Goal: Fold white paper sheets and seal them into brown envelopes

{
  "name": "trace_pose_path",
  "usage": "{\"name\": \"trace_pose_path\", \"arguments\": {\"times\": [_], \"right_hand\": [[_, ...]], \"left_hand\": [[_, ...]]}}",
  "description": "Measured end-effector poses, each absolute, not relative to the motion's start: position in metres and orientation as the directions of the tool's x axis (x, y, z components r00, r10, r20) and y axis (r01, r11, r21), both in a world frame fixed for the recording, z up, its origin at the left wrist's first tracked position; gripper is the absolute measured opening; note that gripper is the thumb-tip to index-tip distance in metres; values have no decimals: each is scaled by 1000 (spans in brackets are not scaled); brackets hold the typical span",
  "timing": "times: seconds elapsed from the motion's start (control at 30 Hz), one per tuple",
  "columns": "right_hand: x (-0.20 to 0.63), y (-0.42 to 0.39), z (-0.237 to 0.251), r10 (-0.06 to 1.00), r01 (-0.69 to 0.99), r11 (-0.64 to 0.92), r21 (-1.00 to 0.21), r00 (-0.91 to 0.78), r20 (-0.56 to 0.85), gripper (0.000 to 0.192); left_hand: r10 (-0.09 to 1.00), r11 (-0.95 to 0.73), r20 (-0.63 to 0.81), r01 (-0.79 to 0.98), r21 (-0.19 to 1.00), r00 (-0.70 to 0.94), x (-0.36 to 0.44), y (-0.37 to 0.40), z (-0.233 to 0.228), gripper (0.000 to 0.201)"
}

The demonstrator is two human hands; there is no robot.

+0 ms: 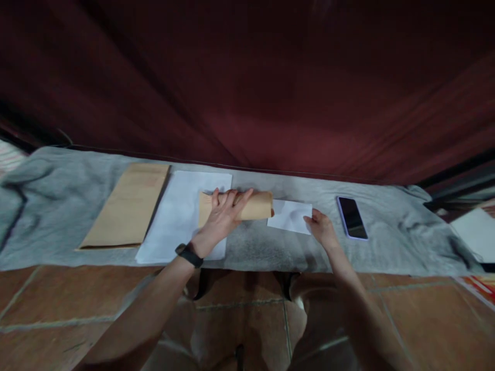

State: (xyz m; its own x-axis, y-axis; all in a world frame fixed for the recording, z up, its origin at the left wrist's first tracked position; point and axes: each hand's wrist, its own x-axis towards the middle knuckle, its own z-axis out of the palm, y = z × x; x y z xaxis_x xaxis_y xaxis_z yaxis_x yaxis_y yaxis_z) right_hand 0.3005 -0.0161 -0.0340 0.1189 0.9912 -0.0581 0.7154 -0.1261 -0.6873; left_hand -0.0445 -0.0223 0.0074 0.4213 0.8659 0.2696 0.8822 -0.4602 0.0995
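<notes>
My left hand grips a brown envelope lying across the grey cloth, fingers curled over its upper edge. A folded white paper pokes out from the envelope's right end. My right hand pinches that paper at its lower right corner. A black band is on my left wrist. Under my left hand lies a stack of white sheets.
A larger brown envelope lies flat to the left of the white sheets. A phone with a pale case rests screen up to the right. A dark red curtain hangs behind the cloth. Tiled floor shows below.
</notes>
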Motion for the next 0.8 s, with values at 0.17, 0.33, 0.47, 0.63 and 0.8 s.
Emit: {"name": "trace_pose_path", "arguments": {"times": [0.17,0.33,0.47,0.63,0.8], "right_hand": [[290,-14,-39,990,646,-143,-749,84,-116,24],[288,-10,-45,988,606,-154,-780,89,-127,21],[297,-6,-43,987,565,-143,-813,139,-77,21],[299,-5,-40,987,614,-155,-774,127,-98,20],[294,-7,-40,987,693,-158,-703,105,-118,19]], "left_hand": [[868,-466,257,876,128,424,-62,-17,8,100],[893,-443,167,882,162,418,-81,-15,7,109],[891,-453,109,874,175,440,-86,-13,2,112],[891,-455,73,874,172,449,-87,-12,-4,115],[874,-485,119,862,148,472,-86,-11,-2,116]]}}
